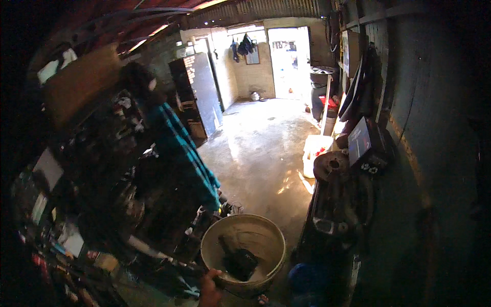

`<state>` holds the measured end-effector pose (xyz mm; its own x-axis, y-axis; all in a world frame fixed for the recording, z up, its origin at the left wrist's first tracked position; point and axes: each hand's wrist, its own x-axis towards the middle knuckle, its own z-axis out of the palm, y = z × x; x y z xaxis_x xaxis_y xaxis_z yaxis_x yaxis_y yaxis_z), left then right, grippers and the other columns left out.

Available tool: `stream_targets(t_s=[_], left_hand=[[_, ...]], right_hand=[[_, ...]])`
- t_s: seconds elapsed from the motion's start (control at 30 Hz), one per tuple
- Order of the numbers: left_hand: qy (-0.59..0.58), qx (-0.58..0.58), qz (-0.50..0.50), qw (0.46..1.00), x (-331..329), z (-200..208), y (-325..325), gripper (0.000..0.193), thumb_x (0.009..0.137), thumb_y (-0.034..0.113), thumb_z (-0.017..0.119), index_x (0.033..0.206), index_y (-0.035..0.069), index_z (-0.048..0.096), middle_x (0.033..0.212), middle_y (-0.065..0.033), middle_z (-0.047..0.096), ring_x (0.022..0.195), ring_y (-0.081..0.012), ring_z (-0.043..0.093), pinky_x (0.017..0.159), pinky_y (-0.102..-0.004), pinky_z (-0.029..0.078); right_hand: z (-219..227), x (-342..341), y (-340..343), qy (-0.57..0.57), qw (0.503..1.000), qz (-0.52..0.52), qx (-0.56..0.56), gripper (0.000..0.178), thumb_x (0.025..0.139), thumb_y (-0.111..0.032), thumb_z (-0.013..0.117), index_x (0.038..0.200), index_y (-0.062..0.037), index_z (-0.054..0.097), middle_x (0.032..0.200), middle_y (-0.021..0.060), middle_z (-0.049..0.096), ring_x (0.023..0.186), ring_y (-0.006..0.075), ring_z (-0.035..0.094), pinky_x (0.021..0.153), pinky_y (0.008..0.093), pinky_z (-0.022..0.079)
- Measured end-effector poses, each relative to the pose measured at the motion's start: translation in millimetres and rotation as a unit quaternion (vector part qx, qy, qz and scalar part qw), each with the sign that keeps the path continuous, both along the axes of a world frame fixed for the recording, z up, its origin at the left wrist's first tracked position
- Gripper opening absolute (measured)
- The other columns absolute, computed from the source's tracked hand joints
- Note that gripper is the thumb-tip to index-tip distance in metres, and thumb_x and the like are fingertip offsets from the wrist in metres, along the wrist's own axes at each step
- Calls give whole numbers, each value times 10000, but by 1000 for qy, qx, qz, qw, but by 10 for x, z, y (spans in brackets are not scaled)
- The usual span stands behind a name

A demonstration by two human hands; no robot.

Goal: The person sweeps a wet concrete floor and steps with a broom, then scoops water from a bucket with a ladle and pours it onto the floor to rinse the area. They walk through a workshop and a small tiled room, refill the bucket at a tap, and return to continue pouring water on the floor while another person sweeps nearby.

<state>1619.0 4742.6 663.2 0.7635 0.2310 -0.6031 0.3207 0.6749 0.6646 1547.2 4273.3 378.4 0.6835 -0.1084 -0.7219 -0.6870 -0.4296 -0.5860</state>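
A large pale bucket (280,230), round and open at the top, is low in the middle of the view. At its near left rim my left hand (209,289) is closed, fingers curled at the edge. Inside the bucket lies a dark, blocky thing (241,263) with a long dark part reaching up the wall; its kind is too dark to tell. My right hand does not show clearly. A small skin-toned patch sits below the bucket at the bottom edge, and I cannot make out what it is.
A dark bench (342,204) along the right holds a rusty round disc (330,165) and a black box (372,146). A white bucket (316,148) stands beyond. Cluttered dark shelving and a teal striped cloth (189,153) are at left. The concrete floor (245,143) leads to a bright doorway (289,61).
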Motion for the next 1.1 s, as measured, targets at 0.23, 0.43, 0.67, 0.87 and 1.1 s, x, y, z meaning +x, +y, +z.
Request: stream_targets(t_s=[0.23, 0.43, 0.67, 0.87, 1.1], left_hand=[[-34, 54, -25, 998, 2322, -172, 83, 316, 827, 220, 672, 1076, 34, 615, 957, -83, 640, 878, -294, 666, 785, -428, 571], [10, -52, -73, 996, 4759, -619, 222, 246, 813, 195, 684, 1003, 48, 633, 911, -75, 626, 842, -277, 663, 740, -430, 576], [-16, 68, -12, 997, 7346, -146, -464, 54, 828, 108, 709, 857, 85, 670, 867, -49, 636, 787, -223, 641, 678, -390, 530], [-52, -6, 9, 999, 9751, -208, -477, 81, 764, 87, 719, 778, 48, 650, 732, -48, 604, 737, -252, 650, 709, -425, 541], [26, 32, 155, 987, 12078, -351, -61, 190, 681, 165, 769, 781, 158, 607, 836, 12, 553, 747, -181, 571, 580, -352, 476]], right_hand=[[536, 3185, 298, -143, 988, -6, 65, 278, 908, -277, 597, 841, -24, 691, 757, 99, 691, 640, 244, 651, 554, 410, 505], [755, 5432, 311, -161, 985, -37, 57, 279, 907, -276, 595, 838, -24, 694, 750, 99, 691, 636, 245, 650, 554, 412, 505], [684, 7091, -68, -101, 989, -109, 25, 281, 906, -275, 594, 834, -23, 697, 742, 99, 691, 631, 245, 649, 555, 413, 505], [235, 8540, -211, -47, 989, -138, 7, 283, 905, -274, 592, 830, -22, 699, 735, 99, 691, 627, 246, 649, 555, 414, 504], [-228, 10835, -631, 2, 997, 24, -68, 285, 903, -272, 590, 826, -21, 702, 727, 99, 691, 622, 246, 648, 556, 416, 504]])
